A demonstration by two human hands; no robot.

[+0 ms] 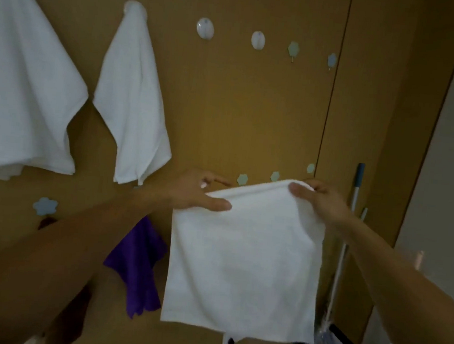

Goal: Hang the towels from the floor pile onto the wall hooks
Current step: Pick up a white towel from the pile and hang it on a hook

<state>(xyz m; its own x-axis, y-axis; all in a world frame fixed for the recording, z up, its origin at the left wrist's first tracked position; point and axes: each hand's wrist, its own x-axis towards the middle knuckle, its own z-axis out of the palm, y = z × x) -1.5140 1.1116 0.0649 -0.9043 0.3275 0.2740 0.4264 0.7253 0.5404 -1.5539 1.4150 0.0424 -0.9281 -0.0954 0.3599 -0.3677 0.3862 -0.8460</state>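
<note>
towel in left hand, right hand part hidden.

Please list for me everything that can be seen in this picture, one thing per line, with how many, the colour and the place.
held towel: 1, white, centre right, hanging from both hands
hanging towels: 2, white, upper left, each on a hook
round hooks: 2 free, white, top, right of the hanging towels
hexagon hooks: 5, pale blue-green, two upper right, three just above the hands
flower hook: 1, pale blue, lower left
purple cloth: 1, purple, hanging left of the held towel
long handle: 1, white with blue top, far right
left hand: 1, pinches the towel's top edge, left corner
right hand: 1, fingers grip the top edge, right corner
</note>
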